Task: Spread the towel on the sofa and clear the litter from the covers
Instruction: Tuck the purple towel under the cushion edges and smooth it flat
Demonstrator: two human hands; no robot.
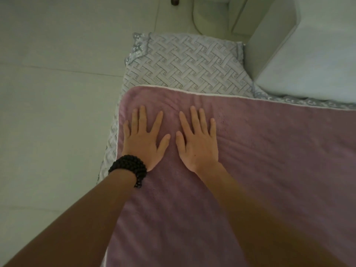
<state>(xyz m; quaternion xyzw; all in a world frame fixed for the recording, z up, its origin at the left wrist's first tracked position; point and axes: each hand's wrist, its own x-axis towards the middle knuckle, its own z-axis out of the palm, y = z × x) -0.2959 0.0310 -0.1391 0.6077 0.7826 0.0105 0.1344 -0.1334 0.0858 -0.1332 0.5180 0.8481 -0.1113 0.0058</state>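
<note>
I am pressing my left hand (143, 140) and my right hand (198, 143) flat, palms down and fingers spread, side by side on the pink towel (269, 170), gripping nothing. The towel is lying spread over the sofa's grey quilted cover (185, 64), which is showing beyond its far white-trimmed edge. A black bead bracelet (129, 167) is circling my left wrist.

Loads of open room on the towel, tight only at the far right

Pink towel (269, 160) lies flat and bare right of both palms; the woven cover (185, 68) beyond is open too, but the white armrest (308, 54) walls off that corner.
</note>
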